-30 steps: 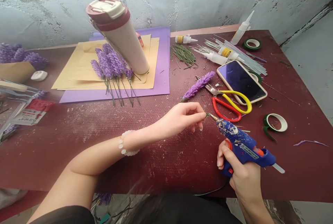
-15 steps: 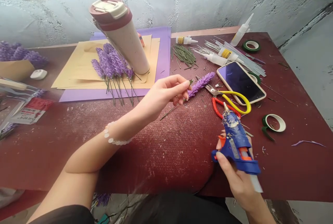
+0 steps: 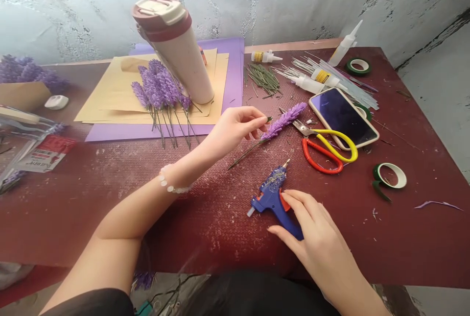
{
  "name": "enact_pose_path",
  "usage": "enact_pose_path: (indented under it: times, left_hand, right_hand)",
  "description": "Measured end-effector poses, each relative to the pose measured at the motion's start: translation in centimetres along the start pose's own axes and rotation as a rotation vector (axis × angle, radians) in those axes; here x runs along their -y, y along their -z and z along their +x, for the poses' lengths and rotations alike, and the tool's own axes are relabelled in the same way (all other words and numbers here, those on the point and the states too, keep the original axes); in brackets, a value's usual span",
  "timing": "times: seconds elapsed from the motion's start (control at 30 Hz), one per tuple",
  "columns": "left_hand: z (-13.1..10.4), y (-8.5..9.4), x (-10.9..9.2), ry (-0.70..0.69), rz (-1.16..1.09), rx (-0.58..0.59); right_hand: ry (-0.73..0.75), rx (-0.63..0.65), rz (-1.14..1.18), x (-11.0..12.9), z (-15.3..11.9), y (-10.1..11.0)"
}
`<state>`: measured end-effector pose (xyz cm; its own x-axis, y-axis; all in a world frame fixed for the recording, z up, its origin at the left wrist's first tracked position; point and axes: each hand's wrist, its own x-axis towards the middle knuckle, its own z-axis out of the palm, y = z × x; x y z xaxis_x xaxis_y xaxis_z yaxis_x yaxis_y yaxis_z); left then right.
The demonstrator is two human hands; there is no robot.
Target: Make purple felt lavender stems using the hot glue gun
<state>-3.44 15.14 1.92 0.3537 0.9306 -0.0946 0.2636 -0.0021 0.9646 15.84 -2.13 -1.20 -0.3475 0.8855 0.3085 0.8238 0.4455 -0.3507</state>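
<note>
Near the frame's centre, left hand point(image 3: 235, 132) pinches a small green leaf point(image 3: 269, 119) beside the purple paper lavender sprig point(image 3: 284, 120), while right hand point(image 3: 312, 237), fingers loosely spread, rests on the blue plastic glue gun point(image 3: 273, 196) lying flat on the dark red table point(image 3: 110, 193).

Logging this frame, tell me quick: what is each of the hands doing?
Left hand: fingertips pinched on a small green piece beside the lavender sprig.
Right hand: open, fingers resting on the glue gun.

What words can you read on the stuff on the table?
None can be read.
Red packet: white print, too blurred.
Yellow labels on the glue bottles: too small.
Phone: screen dark, no text.
Glue gun under the right hand: no readable label.
</note>
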Motion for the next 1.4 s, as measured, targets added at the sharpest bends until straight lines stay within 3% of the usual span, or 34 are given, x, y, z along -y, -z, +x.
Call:
enact_pose_path:
  times: [0.1, 0.23, 0.37, 0.5, 0.67, 0.83, 0.97, 1.13, 1.4]
  left_hand:
    - [0.0, 0.1, 0.0, -0.002, -0.008, -0.056]
    - [-0.3, 0.1, -0.2, -0.001, -0.028, -0.054]
    - [-0.7, -0.1, -0.5, 0.022, -0.037, 0.020]
    - [-0.9, -0.2, -0.9, 0.032, -0.067, 0.078]
    - [-0.9, 0.1, -1.4, 0.051, -0.045, 0.054]
    - [-1.2, 0.0, -1.6, 0.060, 0.018, 0.114]
    - [-2.0, -0.4, -2.1, 0.050, 0.081, 0.214]
    - [-2.5, -0.7, -2.6, 0.091, 0.106, 0.356]
    - [-2.3, -1.1, -1.9, 0.116, 0.090, 0.402]
  right_hand:
    - [0.081, -0.047, 0.003, -1.1, 1.8, 2.0]
    - [0.103, -0.121, -0.027, -4.3, 7.1, 3.9]
    - [-0.156, 0.215, 0.011, -7.0, 13.2, 2.2]
    - [-0.222, 0.322, 0.031, -7.1, 16.3, -0.6]
    - [-0.288, 0.248, 0.104, -6.6, 16.2, -1.0]
    - [-0.379, -0.040, 0.731, -7.5, 15.5, 0.1]
    - [-0.346, -0.141, 1.019, -7.8, 15.1, 0.7]
    - [-0.301, -0.151, 1.035, -7.5, 14.8, 0.8]
    - [-0.238, -0.172, 0.999, -7.0, 14.5, 0.7]
